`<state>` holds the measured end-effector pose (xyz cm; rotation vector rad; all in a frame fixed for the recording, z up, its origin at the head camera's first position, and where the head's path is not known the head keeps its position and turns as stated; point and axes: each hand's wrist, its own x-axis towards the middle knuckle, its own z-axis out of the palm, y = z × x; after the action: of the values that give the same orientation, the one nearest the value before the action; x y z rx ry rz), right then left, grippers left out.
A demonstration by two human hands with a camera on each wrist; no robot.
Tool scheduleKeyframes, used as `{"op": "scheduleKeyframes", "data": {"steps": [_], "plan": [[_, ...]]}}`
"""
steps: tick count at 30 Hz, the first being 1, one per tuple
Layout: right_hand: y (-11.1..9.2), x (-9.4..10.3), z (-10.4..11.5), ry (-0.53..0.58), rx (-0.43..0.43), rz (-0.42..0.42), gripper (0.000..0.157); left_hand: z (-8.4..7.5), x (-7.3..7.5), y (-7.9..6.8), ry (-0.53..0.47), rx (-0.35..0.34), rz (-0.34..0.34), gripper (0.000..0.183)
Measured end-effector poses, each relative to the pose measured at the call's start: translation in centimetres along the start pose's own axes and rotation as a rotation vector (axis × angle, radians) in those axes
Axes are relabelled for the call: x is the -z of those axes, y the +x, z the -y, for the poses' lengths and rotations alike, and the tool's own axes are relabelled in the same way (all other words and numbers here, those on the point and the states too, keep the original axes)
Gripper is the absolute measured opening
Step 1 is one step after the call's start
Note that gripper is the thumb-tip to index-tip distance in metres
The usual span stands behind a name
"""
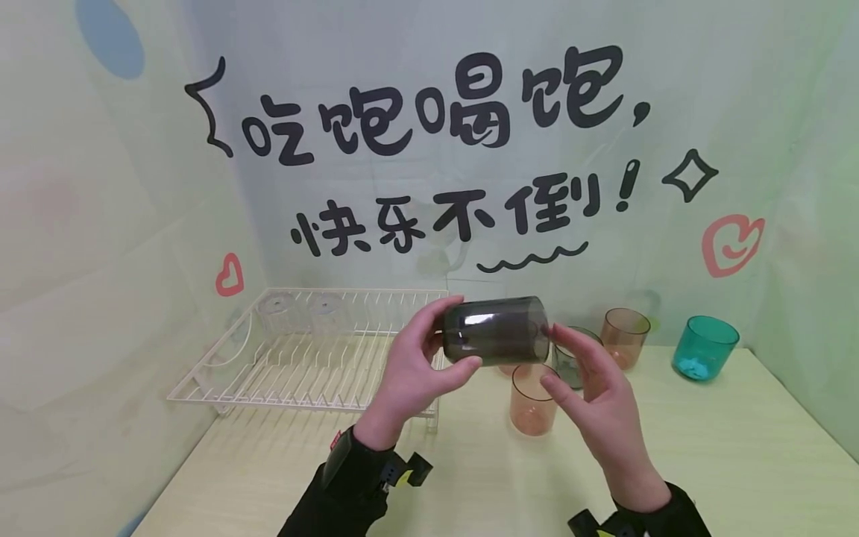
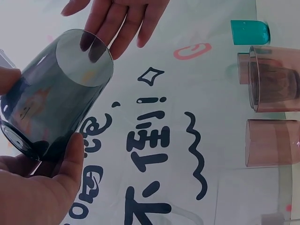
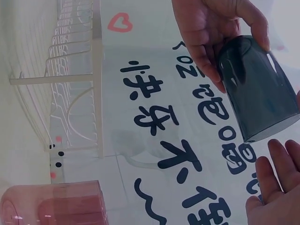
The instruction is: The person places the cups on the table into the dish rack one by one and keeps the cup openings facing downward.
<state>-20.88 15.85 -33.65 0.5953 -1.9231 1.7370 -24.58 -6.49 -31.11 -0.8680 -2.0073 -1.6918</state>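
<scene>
A dark grey see-through glass lies sideways in mid-air, its base to the left and its mouth to the right. My left hand grips it around the base end, thumb on the near side. At the mouth end is my right hand, its fingers extended and spread close to the rim. In the left wrist view, some right fingers show through the glass near the mouth; whether they touch it is unclear. Below stand a pink glass and another grey glass, partly hidden.
A white wire dish rack stands at the left, holding clear glasses at its back. Toward the right rear are another pink glass and a teal glass. A printed cloth backdrop borders the wooden-look table.
</scene>
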Motion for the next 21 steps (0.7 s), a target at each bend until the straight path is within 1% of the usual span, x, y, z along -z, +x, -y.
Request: {"op": "scheduleKeyframes", "data": {"steps": [5, 13, 14, 21], "plan": [[-0.1, 0.3, -0.5, 0.020, 0.026, 0.023, 0.057, 0.3, 0.3, -0.1, 0.015, 0.008, -0.007, 0.066], [-0.3, 0.7, -1.0, -0.005, 0.018, 0.038, 0.060, 0.2, 0.6, -0.2, 0.036, 0.033, -0.011, 0.065], [-0.4, 0.7, -1.0, -0.005, 0.019, 0.040, 0.060, 0.5, 0.7, -0.2, 0.041, 0.024, -0.013, 0.065], [-0.5, 1.0, -1.1, -0.007, 0.037, 0.055, 0.062, 0.5, 1.2, 0.0, 0.084, 0.023, -0.004, 0.065]]}}
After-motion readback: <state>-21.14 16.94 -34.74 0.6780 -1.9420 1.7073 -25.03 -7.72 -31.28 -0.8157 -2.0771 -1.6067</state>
